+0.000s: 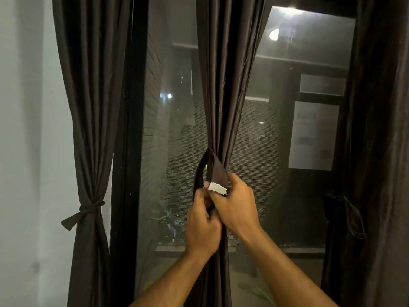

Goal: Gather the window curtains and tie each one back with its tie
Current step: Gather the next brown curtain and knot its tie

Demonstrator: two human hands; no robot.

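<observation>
1. Head view: we've got the middle curtain (pixel 221 96) bunched, long axis vertical, hanging straight above our hands.
2. Tie (pixel 213 168) loops round it, white-tabbed end at the grip.
3. Right hand (pixel 235 204) pinches that end; left hand (pixel 202 224) grips the other, touching, just below-left.
4. Left curtain (pixel 88 107) already tied.

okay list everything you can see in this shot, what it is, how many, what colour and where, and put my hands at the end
left curtain: one, dark brown, left of the window, gathered.
left tie: one, dark brown, knotted round the left curtain.
middle curtain: one, dark brown, centre, bunched.
middle tie: one, dark brown with a white patch at its end, looped at the middle curtain.
right curtain: one, dark brown, right edge.
window: one, dark frame, behind the curtains.
wall: one, pale, far left.
left hand: grips the middle tie.
right hand: pinches the tie's white end.
</observation>
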